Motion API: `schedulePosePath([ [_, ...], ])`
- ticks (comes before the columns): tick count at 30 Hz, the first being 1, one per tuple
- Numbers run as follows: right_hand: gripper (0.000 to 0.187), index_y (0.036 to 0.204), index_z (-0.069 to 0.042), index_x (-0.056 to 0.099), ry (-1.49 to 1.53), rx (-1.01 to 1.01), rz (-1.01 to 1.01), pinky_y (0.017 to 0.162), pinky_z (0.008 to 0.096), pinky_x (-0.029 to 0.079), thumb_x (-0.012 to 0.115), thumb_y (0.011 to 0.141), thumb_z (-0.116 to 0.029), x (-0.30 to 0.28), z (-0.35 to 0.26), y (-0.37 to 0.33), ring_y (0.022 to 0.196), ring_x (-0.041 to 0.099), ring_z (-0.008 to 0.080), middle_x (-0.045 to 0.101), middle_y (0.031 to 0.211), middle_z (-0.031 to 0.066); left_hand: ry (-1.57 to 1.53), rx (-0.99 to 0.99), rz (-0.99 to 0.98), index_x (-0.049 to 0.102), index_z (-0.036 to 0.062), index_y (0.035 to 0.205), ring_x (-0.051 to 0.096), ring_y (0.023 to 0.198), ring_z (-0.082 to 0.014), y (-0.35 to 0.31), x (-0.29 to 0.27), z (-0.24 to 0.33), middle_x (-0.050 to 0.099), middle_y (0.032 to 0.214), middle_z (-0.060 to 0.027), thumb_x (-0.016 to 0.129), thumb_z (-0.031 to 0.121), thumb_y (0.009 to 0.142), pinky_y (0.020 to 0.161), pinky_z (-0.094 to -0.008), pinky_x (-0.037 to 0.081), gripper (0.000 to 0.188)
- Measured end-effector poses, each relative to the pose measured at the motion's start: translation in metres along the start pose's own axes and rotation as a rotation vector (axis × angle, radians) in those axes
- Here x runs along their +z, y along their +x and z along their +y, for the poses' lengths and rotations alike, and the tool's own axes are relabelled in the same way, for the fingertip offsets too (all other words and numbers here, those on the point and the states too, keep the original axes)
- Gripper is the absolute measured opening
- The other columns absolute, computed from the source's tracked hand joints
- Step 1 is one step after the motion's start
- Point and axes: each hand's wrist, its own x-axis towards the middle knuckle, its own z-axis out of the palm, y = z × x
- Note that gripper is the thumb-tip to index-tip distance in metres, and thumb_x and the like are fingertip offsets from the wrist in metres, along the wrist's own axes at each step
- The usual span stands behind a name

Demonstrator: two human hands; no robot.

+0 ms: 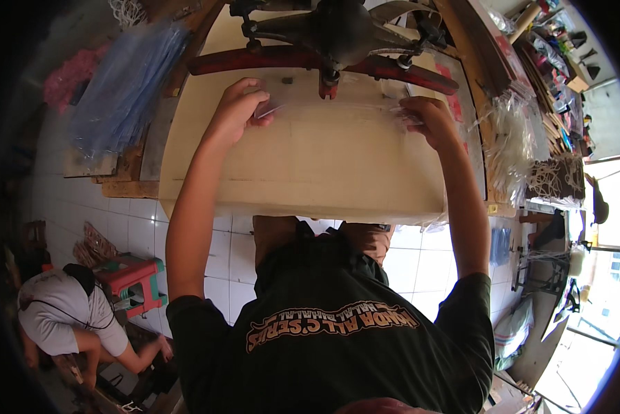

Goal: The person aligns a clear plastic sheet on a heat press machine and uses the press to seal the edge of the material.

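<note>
My left hand is closed at the fingertips on one end of a clear plastic sheet. Its other end is pinched by my right hand, where the film bunches up and shines. The sheet runs between both hands, low over a beige worktop; its outline is hard to make out. Just beyond my fingers, a dark metal machine carries a long red bar across the worktop. A small dark piece lies under the bar.
Stacked bluish plastic sheets lie at the left, by a pink bag. Clear plastic strips hang along the right edge, near white cords. At lower left, another person bends beside a red and green stool.
</note>
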Motion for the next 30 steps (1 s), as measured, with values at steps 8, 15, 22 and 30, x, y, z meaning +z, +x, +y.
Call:
schedulePosePath([
  [8,0.019,0.102,-0.002,0.071,-0.029,-0.162,0.171,0.044,0.0272,0.043,0.073,0.087,-0.013,0.007,0.007,0.027,0.054,0.057,0.0129,0.068,0.079,0.0058,0.016,0.112,0.168,0.064,0.003,0.117,0.065,0.061,-0.0144,0.033,0.015,-0.007,0.07,0.084,-0.0083,0.075,0.017,0.092,0.052,-0.0271,0.054,0.03],
  [15,0.022,0.108,-0.003,0.07,0.103,-0.151,0.15,0.047,0.0264,0.045,0.071,0.089,-0.013,0.006,0.012,0.031,0.057,0.058,0.0119,0.07,0.088,0.0067,-0.073,0.208,0.233,0.063,-0.0033,0.111,0.066,0.066,-0.016,0.035,0.023,-0.011,0.071,0.092,-0.01,0.078,0.017,0.091,0.051,-0.0288,0.056,0.033],
  [22,0.022,0.111,-0.001,0.07,0.153,-0.082,0.171,0.05,0.028,0.05,0.067,0.09,-0.006,-0.001,0.018,0.035,0.058,0.059,0.0141,0.07,0.092,0.0071,-0.073,0.257,0.259,0.058,-0.01,0.108,0.068,0.065,-0.0191,0.03,0.034,-0.007,0.069,0.09,-0.0117,0.073,0.016,0.094,0.053,-0.0313,0.061,0.033],
  [30,0.021,0.107,0.003,0.069,0.161,-0.098,0.184,0.053,0.0286,0.056,0.067,0.09,-0.008,0.007,0.017,0.031,0.059,0.064,0.0152,0.068,0.084,0.0067,0.302,0.123,0.062,0.068,0.0023,0.096,0.063,0.063,-0.0119,-0.007,-0.076,0.059,0.066,0.079,-0.0053,0.067,0.019,0.095,0.053,-0.0249,0.05,0.017],
])
